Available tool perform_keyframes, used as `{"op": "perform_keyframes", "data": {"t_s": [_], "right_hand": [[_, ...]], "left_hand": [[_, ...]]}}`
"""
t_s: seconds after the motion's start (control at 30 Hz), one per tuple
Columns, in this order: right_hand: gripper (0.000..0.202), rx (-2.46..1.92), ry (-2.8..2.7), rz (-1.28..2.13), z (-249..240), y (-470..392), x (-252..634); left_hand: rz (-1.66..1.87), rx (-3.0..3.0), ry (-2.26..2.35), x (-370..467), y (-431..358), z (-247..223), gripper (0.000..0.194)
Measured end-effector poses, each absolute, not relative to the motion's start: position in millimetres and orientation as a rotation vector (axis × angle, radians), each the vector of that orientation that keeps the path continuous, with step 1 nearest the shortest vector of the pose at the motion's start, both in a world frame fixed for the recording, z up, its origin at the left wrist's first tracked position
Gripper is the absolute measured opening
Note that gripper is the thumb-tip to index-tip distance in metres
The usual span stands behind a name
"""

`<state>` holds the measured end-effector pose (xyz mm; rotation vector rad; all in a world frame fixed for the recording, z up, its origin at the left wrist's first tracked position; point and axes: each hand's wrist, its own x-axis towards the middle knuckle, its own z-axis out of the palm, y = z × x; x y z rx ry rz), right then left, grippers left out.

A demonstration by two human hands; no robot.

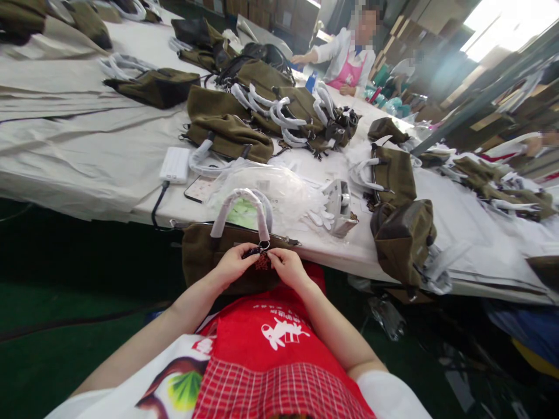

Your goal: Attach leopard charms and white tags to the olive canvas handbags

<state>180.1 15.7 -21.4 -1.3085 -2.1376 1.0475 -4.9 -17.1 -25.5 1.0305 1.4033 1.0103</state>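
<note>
An olive-brown handbag (198, 250) rests upright between my body and the table edge, its handle (225, 212) wrapped in white and standing up. Below the handle's right end, a metal ring (264, 245) carries a small dark patterned charm (262, 262). My left hand (236, 265) pinches the charm's left side, where a black piece shows at the fingertips. From the other side my right hand (286, 265) is closed, thumb and finger at the charm's right edge. The exact parts between the fingertips are too small to make out.
Several olive bags (231, 137) with wrapped handles lie across the white-covered table (78, 139). Closer in are a white power bank (175, 164) with a black cable, clear plastic bags (279, 186) and a metallic dispenser (340, 203). A co-worker (349, 58) stands across the table.
</note>
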Motion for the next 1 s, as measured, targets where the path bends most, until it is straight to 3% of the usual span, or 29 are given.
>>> {"op": "perform_keyframes", "data": {"t_s": [0.4, 0.6, 0.77, 0.9, 1.0], "right_hand": [[0.027, -1.278, -2.135, 1.155, -17.9, 14.1, 185.8], [0.027, -1.228, -2.017, 1.335, -22.8, 14.5, 179.6], [0.038, -1.261, -1.881, 1.505, -29.9, 15.3, 173.2], [0.028, -1.263, -1.879, 1.408, -34.9, 13.5, 167.3], [0.032, -1.309, -1.819, 1.351, -37.8, 11.3, 164.4]], "left_hand": [[1.002, 0.767, 1.209, -9.6, -18.3, -24.3, 0.046], [0.955, 0.939, 1.230, -10.4, -18.4, -22.3, 0.040], [0.926, 1.149, 1.333, -12.1, -17.1, -21.9, 0.037], [0.947, 1.260, 1.355, -10.7, -16.5, -23.8, 0.037], [0.984, 1.281, 1.422, -9.9, -17.4, -26.7, 0.040]]}}
